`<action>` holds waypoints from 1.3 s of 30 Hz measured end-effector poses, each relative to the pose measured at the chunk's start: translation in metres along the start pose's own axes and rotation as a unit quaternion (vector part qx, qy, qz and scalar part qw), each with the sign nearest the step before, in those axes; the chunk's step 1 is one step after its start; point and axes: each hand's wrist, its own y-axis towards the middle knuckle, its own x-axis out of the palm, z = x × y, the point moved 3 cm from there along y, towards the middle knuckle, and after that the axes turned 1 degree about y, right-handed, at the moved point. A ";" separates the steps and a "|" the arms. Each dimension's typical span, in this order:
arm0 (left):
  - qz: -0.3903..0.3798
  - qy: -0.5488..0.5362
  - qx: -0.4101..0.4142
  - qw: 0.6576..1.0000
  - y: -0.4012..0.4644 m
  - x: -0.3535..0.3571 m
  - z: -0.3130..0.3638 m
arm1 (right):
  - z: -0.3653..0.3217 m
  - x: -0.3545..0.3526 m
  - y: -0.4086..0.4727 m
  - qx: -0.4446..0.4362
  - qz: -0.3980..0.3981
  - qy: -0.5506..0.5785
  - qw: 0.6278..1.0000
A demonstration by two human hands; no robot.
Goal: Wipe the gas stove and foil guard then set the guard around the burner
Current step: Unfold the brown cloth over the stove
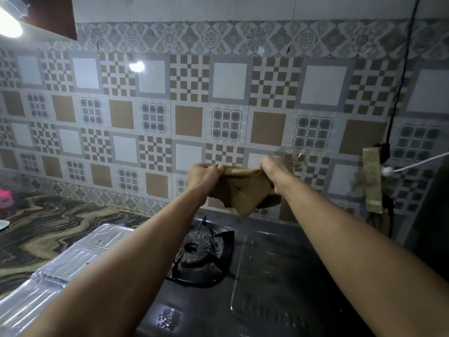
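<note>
A brown cloth point(239, 188) hangs stretched between both hands, held up in front of the tiled wall above the back of the stove. My left hand point(202, 177) grips its left edge and my right hand point(275, 175) grips its right edge. Below them lies the black glass gas stove point(279, 276) with its burner point(196, 251) and black pan support uncovered. The silver foil guard point(73, 261) lies flat on the counter to the left of the stove, partly hidden by my left forearm.
The marbled counter point(48, 224) runs left, with a pink object point(4, 198) at its far end. A black cable point(398, 93) and a white cable point(413, 165) hang at the right wall beside a brownish strip point(371, 181). Patterned tiles stand close behind the stove.
</note>
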 end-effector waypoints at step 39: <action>-0.086 -0.226 -0.229 0.943 -0.004 0.013 -0.013 | 0.015 -0.044 0.026 -0.066 0.026 0.123 0.990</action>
